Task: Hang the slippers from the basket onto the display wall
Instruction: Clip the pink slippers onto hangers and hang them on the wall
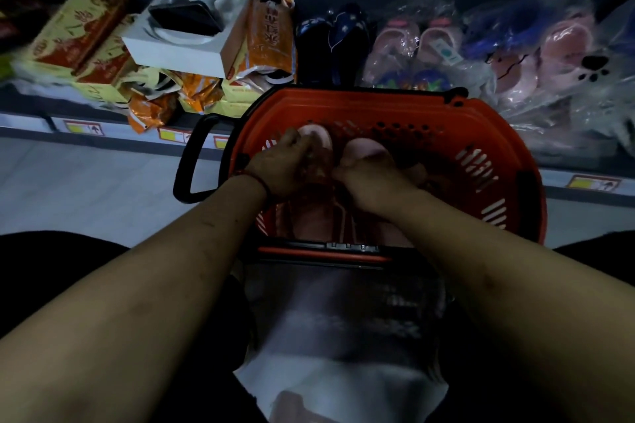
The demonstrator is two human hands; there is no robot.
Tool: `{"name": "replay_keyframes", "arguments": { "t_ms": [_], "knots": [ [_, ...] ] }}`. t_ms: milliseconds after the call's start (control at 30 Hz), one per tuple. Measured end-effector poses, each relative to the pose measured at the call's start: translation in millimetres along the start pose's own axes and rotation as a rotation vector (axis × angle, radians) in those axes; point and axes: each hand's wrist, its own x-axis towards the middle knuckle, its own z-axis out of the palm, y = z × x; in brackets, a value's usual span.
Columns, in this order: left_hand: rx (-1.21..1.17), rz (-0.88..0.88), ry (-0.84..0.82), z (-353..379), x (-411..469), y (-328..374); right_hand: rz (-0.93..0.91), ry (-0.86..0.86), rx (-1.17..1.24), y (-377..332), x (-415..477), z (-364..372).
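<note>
A red plastic basket (pixel 481 134) stands on the floor in front of me, its black handle (pixel 192 161) folded out to the left. Inside lies a pair of pink slippers (pixel 364 151), toes pointing away from me. Both my hands are down in the basket on this pair. My left hand (pixel 281 165) curls its fingers round the left slipper (pixel 319 137). My right hand (pixel 378 175) grips the right slipper just behind its toe. More pinkish slippers (pixel 316 223) lie lower in the basket, partly hidden by my forearms.
A low shelf runs behind the basket. On it sit yellow and orange packets (pixel 268 41), a white box (pixel 185 38) with a black item on top, dark blue slippers (pixel 340 41) and bagged pink slippers (pixel 426 45). Pale floor lies to the left.
</note>
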Motion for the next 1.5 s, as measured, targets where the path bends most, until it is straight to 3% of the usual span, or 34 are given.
{"name": "replay_keyframes", "arguments": {
  "t_ms": [100,200,333,467,567,667,767,867,1000,1233,1367,1433,1500],
  "knots": [
    [-0.001,-0.004,0.016,-1.2,-3.6,-3.2,0.097,-0.143,0.099,1.1,4.6,28.5],
    [-0.014,-0.004,0.033,-2.0,-6.6,-5.5,0.172,-0.056,0.188,4.8,8.1,52.6],
    [-0.038,0.031,0.025,-3.4,-11.2,-3.6,0.228,-0.086,0.325,5.9,15.7,56.8],
    [-0.097,-0.007,0.029,-5.1,-11.5,-2.1,0.177,-0.032,0.400,4.6,9.4,41.1],
    [-0.133,-0.087,0.051,-8.2,-10.9,0.1,0.074,-0.128,0.413,-1.6,2.7,13.5],
    [-0.085,-0.135,0.060,-14.5,-12.0,3.7,-0.002,0.027,0.525,-4.7,-0.8,-16.3],
    [-0.047,-0.152,0.110,-23.1,-14.5,8.5,0.031,0.249,0.863,-8.1,-1.1,-48.6],
    [-0.023,-0.105,0.156,-36.7,-18.3,18.2,-0.015,0.379,0.815,-10.4,-9.1,-74.2],
    [-0.054,0.013,0.151,-51.3,-20.7,38.7,-0.029,0.371,0.843,-10.6,-18.0,-80.4],
    [-0.399,0.051,-0.194,-72.0,-23.8,49.9,0.077,0.363,1.091,-10.3,-21.0,-78.4],
    [-0.440,0.044,-0.134,-64.0,-23.7,53.5,0.125,0.318,1.212,-9.2,-29.2,-84.7],
    [-0.471,0.012,-0.101,-60.0,-22.5,49.9,0.246,0.394,1.295,-1.2,-30.0,-82.3],
    [-0.543,-0.058,-0.068,-58.1,-22.0,45.4,0.461,0.518,1.047,14.1,-29.7,-77.7]
  ]
}}
